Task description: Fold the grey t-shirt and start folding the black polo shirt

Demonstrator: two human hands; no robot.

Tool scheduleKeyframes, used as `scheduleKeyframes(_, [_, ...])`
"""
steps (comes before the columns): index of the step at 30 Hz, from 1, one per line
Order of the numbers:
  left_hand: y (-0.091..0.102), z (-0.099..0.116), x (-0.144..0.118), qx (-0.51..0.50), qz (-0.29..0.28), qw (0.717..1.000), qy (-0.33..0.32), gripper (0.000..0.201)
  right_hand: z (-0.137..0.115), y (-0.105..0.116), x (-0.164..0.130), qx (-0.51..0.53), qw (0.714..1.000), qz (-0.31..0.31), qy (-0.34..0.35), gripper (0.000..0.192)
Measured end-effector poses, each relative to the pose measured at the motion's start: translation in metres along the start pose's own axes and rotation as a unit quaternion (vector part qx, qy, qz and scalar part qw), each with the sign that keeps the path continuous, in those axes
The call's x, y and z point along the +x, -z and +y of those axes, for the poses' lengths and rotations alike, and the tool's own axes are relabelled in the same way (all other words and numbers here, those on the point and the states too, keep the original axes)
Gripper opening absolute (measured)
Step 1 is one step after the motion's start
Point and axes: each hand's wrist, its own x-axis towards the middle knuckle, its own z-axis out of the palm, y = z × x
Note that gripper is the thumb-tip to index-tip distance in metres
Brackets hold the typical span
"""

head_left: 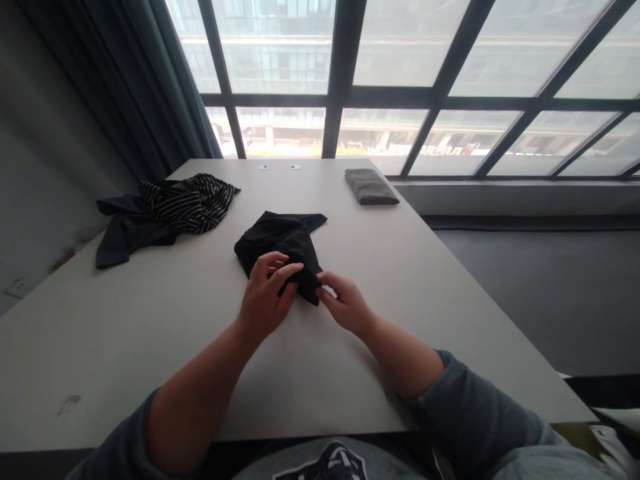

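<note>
Both hands (263,293) (344,303) pinch one black garment (280,241) — near corner.

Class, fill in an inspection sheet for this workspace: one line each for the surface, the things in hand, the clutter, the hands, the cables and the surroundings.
Surface: pale grey table, with a faint smudge near the front left edge and two small round caps near the far edge.
Things in hand: crumpled black garment at the centre, its near corner pinched by both hands.
Clutter: black-and-white striped garment lying over a dark garment at far left; folded grey cloth at far right.
Hands: left hand and right hand both grip the near corner.
Cables: nothing seen.
Surroundings: large window with dark frames, dark curtain at left, dark floor to the right.
</note>
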Motion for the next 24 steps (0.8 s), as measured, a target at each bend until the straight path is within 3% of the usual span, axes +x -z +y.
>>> scheduleKeyframes(6, [0.002, -0.003, 0.004, -0.033, -0.001, 0.998, 0.046, 0.019, 0.011, -0.002, 0.002, 0.068, 0.992, 0.075, -0.079, 0.013])
scheduleKeyframes(19, [0.001, -0.006, 0.007, -0.091, -0.003, 0.992, 0.087, 0.012, 0.011, 0.001, 0.008, 0.05, 0.984, 0.132, -0.111, 0.017])
scheduleKeyframes(24, [-0.001, -0.007, 0.003, -0.142, -0.085, 0.98, 0.114, 0.013, 0.017, 0.002, 0.011, 0.129, 0.968, 0.137, -0.164, 0.023])
